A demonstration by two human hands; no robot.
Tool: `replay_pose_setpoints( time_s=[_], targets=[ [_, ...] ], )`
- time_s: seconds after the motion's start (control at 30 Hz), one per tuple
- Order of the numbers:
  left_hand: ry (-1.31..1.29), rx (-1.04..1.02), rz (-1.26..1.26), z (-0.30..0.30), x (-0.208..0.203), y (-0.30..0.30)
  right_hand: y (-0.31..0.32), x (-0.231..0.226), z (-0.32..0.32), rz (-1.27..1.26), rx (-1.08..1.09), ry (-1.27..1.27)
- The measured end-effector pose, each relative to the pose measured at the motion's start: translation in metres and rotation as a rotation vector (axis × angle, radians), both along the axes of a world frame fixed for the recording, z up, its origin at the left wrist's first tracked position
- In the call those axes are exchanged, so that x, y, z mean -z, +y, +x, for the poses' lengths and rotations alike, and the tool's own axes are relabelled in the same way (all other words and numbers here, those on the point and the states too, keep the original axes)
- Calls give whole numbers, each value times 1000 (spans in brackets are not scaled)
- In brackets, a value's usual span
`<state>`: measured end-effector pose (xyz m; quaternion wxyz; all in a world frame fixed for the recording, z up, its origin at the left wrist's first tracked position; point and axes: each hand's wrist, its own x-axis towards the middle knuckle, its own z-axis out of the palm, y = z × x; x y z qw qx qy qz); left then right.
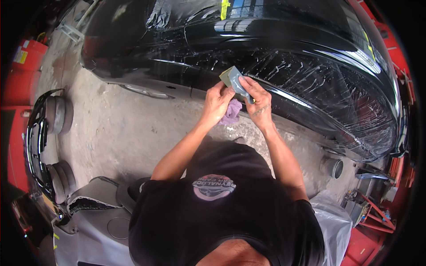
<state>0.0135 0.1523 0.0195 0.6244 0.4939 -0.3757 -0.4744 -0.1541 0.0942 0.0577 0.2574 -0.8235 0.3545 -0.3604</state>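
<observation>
Grey block (234,80) pinched by both hands: left (216,103) also clutching purple rag (231,112), right (258,103), beside black car (310,66).

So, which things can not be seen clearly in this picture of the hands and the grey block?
Head view only:
- Purple cloth: mostly hidden behind the left hand.
- Grey block: its lower end is covered by the right hand; its working face cannot be made out.
- Black car body: cut off by the top and right edges; reflections hide its surface.
- Small grey cylinder on the floor: too small to identify.
</observation>
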Motion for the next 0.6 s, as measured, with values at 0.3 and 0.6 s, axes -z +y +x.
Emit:
replay_pose_setpoints(
  time_s=[0.3,0.6],
  targets=[
    [462,-11,19,3,-9,7,5,17,15,-255,-29,220],
    [659,-97,131,6,-8,10,11,7,12,-204,-145,335]
  ],
)
